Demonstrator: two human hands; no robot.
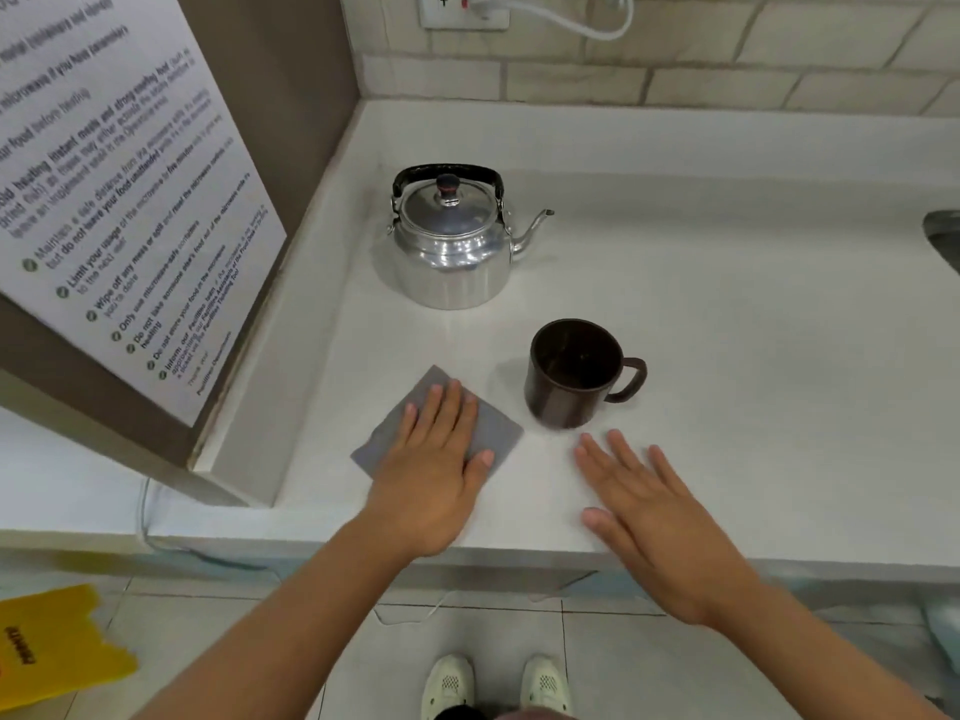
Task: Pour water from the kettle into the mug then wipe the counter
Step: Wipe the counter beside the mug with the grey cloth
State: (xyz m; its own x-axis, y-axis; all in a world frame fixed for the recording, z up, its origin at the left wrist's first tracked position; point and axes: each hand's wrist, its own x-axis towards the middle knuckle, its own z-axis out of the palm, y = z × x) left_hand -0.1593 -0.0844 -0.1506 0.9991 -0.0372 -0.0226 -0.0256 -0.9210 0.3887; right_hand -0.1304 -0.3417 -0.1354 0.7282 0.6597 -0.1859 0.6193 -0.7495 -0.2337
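A shiny metal kettle point(451, 246) with a black handle stands on the white counter point(727, 314), its spout pointing right. A dark brown mug point(574, 374) stands upright in front of it, handle to the right. A grey cloth point(387, 433) lies flat left of the mug. My left hand point(439, 459) rests flat on the cloth, fingers extended, covering its near right part. My right hand point(649, 506) lies flat and open on the bare counter just in front of the mug, holding nothing.
A brown side wall with a printed notice point(119, 189) borders the counter on the left. A tiled back wall holds a socket with a white cable point(571, 18). A sink edge point(943, 236) shows at far right. A yellow sign point(57, 646) lies on the floor.
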